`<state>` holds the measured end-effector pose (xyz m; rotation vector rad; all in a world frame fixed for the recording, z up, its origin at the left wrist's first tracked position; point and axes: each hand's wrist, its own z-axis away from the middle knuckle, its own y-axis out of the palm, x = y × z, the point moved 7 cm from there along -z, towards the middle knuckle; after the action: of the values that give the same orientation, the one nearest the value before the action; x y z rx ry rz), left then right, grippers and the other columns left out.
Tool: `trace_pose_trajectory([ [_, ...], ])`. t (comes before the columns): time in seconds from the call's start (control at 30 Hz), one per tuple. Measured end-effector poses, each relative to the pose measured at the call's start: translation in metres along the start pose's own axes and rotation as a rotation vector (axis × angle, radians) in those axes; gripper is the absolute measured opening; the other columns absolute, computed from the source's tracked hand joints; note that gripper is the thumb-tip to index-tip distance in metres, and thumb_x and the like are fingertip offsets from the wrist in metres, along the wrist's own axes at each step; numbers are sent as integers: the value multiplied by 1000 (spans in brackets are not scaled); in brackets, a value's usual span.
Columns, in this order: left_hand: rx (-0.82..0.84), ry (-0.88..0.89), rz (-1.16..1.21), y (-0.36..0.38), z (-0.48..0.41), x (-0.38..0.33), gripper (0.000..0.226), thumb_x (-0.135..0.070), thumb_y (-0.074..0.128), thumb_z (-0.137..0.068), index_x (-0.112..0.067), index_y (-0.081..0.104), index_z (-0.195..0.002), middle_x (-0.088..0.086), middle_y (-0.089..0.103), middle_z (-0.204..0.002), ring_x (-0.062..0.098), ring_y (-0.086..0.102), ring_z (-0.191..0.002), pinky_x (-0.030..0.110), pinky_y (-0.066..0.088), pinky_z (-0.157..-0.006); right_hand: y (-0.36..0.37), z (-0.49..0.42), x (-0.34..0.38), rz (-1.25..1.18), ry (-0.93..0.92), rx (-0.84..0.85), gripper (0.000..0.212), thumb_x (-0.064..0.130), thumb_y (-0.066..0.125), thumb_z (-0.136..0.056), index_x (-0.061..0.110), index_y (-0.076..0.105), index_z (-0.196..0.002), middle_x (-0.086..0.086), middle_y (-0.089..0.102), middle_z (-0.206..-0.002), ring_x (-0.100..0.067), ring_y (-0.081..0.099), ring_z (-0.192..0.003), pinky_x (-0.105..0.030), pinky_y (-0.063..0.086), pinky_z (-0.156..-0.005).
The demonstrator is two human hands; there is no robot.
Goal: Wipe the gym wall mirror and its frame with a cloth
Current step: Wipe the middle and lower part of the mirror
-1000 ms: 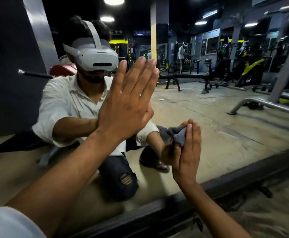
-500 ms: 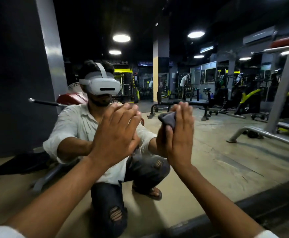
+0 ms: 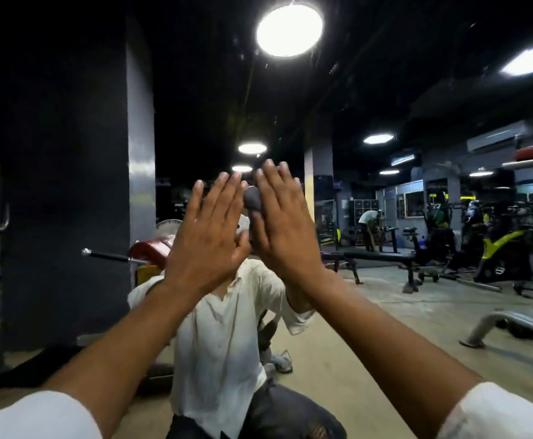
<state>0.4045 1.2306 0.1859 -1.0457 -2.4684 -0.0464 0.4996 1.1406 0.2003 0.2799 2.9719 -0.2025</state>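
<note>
Mirror filled the whole view; I saw none of its frame, so I could not place the frame from here. The glass gave back a dark gym: a grey pillar on the left, a round ceiling light high up, benches and machines far right, and the kneeling person's white shirt low centre. Both forearms ran up from the bottom corners and met near mid-glass. Left hand was flat, fingers straight and close together, pointing up and leaning a little right, holding nothing; I judged it braced on the glass. Right hand was likewise spread flat, fingers up and leaning slightly left, with the cloth pinned under it against the mirror. Only a grey bunched lump of cloth showed, poking out on the thumb side into the narrow gap between the two hands; the thumb itself was hidden. What mattered for the next stroke: the cloth lay on the right hand's inner edge, with the left hand just beside it. A sweep leftward would probably meet the left hand at once, while upward and rightward the glass lay open.
</note>
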Motion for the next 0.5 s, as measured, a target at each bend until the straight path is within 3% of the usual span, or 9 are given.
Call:
trace_pose_trajectory([
  [0.07,-7,-5,9,0,-1,1,77,-44,33,-106,-4,15,-169,16,8,-178,30,7,-165,60,17,-130,-7,-2,-16,18,-97,11,60,26,47,-112,8,27,-165,-9,15,-175,-22,5,-163,-48,10,-132],
  [0.1,-6,-4,2,0,0,1,77,-44,35,-106,-5,15,-169,16,9,-178,30,8,-165,61,17,-130,-16,-2,-37,15,-48,-15,59,26,46,-112,9,26,-165,-8,14,-175,-20,4,-163,-46,7,-133],
  [0.23,-51,0,-29,-2,-1,-1,77,-40,42,-103,-2,23,-167,17,16,-177,32,14,-164,60,17,-131,-60,5,-146,-8,410,-173,63,37,27,-109,13,22,-166,-5,12,-176,-19,0,-163,-45,1,-132],
  [0.3,-80,12,-34,-5,-1,-3,74,-39,39,-104,-1,27,-166,17,20,-176,33,19,-163,60,18,-131,-65,3,-160,-25,495,-237,63,35,27,-107,11,22,-166,-6,13,-176,-21,2,-163,-47,4,-132],
  [0.4,-76,-4,-57,-8,-3,-5,73,-41,31,-106,0,27,-166,19,21,-175,35,20,-163,64,19,-129,-50,7,-119,-23,368,-211,63,26,37,-108,8,20,-166,-9,11,-176,-25,1,-163,-48,4,-132],
  [0.5,-11,-2,-90,-6,0,-11,76,-45,31,-107,0,21,-167,20,13,-176,37,13,-164,72,12,-126,-18,59,-56,-71,-9,-21,67,16,52,-105,4,24,-165,-14,13,-175,-29,4,-163,-53,11,-131],
])
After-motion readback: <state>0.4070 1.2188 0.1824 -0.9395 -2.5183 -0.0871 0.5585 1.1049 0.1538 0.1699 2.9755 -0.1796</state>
